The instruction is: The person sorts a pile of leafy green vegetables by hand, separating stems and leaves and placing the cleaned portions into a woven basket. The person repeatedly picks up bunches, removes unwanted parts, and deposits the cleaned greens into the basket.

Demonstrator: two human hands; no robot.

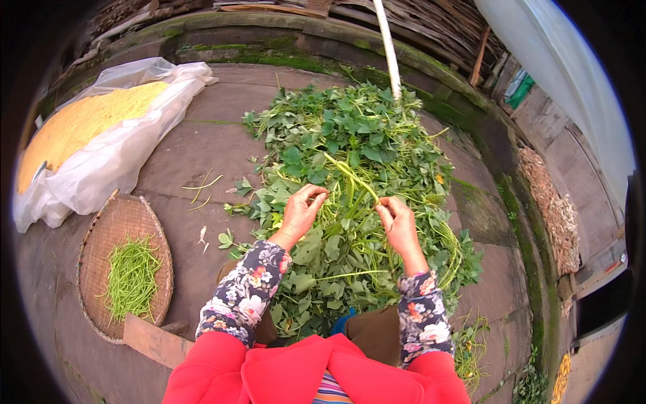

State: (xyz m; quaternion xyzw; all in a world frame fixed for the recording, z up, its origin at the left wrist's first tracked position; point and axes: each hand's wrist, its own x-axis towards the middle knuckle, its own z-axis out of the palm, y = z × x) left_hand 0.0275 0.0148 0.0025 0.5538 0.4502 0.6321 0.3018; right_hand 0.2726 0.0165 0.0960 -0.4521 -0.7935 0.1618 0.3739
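A big heap of leafy green vines (328, 247) lies on the paving in front of me. My right hand (398, 222) pinches the lower end of a thick yellow-green stem (353, 174), which slants up and left over the heap. To its left, my left hand (303, 212) is raised above the leaves with thumb and fingertips close together; whether something thin is between them I cannot tell. On the left, a round woven bamboo tray (93, 262) holds a pile of slender green bean pods or stalks (132, 278).
Yellow grain (96, 126) lies on a white plastic sheet (116, 151) at upper left. A wooden board (156, 341) touches the tray's lower edge. A white pole (388, 50) stands behind the heap. A mossy stone ledge (313, 55) curves around the back and right.
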